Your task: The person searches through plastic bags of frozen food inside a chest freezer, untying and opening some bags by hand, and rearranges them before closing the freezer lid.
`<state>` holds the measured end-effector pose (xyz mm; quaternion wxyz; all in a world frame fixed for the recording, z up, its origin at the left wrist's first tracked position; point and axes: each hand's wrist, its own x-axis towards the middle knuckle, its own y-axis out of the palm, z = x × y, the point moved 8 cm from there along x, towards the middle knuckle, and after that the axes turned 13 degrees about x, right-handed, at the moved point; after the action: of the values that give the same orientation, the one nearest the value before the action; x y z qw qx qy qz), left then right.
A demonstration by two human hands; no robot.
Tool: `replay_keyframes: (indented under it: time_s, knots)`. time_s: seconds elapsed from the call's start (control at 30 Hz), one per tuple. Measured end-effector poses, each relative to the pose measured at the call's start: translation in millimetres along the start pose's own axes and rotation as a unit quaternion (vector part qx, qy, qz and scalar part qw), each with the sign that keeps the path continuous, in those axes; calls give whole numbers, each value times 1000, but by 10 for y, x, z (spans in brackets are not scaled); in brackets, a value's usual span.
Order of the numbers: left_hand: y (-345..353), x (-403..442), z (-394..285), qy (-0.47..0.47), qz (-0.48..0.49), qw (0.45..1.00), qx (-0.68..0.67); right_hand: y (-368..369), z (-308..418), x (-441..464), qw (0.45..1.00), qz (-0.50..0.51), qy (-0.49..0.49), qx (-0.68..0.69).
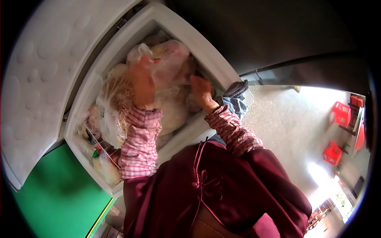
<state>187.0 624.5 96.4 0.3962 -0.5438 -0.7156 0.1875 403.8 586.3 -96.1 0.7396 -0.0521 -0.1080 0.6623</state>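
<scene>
Both of my arms, in pink checked sleeves, reach down into an open chest freezer [206,47]. My left hand [142,81] is blurred and appears closed on the white edge of a clear plastic bag [172,59] with pinkish contents. To the right, my right hand [202,89] is beside that bag near the freezer's inner wall, its fingers bent and partly hidden. Left of my left hand sits another clear bag [119,89] holding brown, stringy contents. A large pale bag [170,107] lies between my forearms.
The freezer's white lid [47,71] stands raised at the left. A wire basket [101,141] with small packages is inside the near-left end. Cloths [236,101] hang over the right rim. A green surface [59,190] adjoins the freezer; red chairs [341,113] stand farther right.
</scene>
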Motion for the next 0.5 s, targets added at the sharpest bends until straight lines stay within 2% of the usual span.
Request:
replay_keyframes:
  time_s: [0.03,0.1,0.17,0.23,0.27,0.33,0.37,0.4,0.5]
  knots:
    - [49,-46,-78,-129,34,984,-121,35,-174,-36,998,-12,13,57]
    - [244,-200,54,-233,73,936,-252,83,-394,-82,989,-20,49,135]
    - [480,-357,407,-190,83,938,-277,73,-407,-66,985,0,100,141]
    - [329,-194,89,-35,22,993,-114,81,-413,-5,985,20,140,95]
    - [298,-172,-79,41,-7,999,-29,83,-421,12,986,23,154,64]
    - [414,-117,-115,104,-25,992,72,127,-390,65,986,68,88,-124]
    - [483,-72,-127,136,-33,983,122,196,-329,80,955,105,8,-277]
    - [558,-28,-95,143,-22,978,152,300,-358,53,893,139,-71,-422]
    - [733,97,22,148,4,966,213,584,-1078,-11,929,163,-10,-333]
